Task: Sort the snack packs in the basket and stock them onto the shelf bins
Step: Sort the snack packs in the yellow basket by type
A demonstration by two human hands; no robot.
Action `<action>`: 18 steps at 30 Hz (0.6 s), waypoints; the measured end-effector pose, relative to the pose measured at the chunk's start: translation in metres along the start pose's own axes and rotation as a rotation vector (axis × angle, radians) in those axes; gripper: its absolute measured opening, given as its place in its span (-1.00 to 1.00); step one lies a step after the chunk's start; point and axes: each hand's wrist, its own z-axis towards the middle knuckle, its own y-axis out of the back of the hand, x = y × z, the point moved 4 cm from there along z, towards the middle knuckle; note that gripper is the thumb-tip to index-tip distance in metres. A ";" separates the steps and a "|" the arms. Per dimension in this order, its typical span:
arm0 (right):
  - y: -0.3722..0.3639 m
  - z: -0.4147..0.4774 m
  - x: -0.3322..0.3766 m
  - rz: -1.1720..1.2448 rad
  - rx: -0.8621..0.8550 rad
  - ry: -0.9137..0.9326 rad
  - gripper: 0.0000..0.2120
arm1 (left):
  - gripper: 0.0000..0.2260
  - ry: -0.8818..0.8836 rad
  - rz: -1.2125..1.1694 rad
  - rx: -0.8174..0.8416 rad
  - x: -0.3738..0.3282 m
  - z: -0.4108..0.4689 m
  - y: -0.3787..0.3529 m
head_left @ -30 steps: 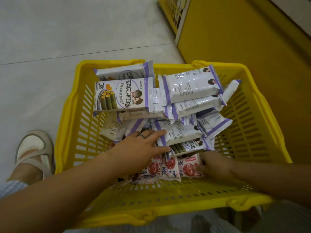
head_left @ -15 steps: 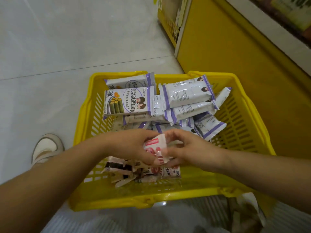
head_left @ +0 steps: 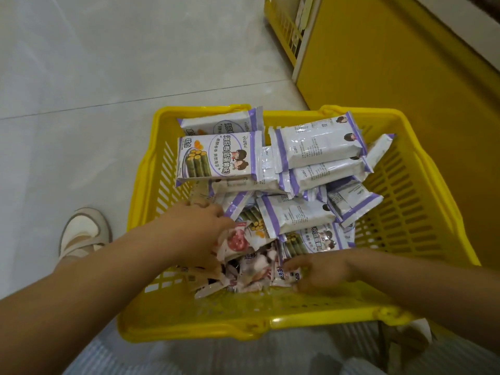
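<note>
left hand (head_left: 194, 234) grips a red-white pack (head_left: 238, 240) in the basket (head_left: 422, 212); right hand (head_left: 322, 272) among small packs (head_left: 257, 270), grip unclear

Worn on the head, facing forward and steeply down. Close above a yellow basket (head_left: 150, 185), near rim along the lower edge; floor (head_left: 108, 77) at left, shelf unit (head_left: 378, 66) at top right.

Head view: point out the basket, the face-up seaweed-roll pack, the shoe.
basket (head_left: 416, 207), head view, bare right wall.
face-up seaweed-roll pack (head_left: 216, 158), head view, printed front.
shoe (head_left: 81, 228), head view, white upper.
</note>
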 end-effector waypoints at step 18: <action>0.002 -0.003 0.009 0.901 -0.068 0.031 -0.90 | -0.49 -0.091 -0.102 -0.057 -0.009 0.017 -0.023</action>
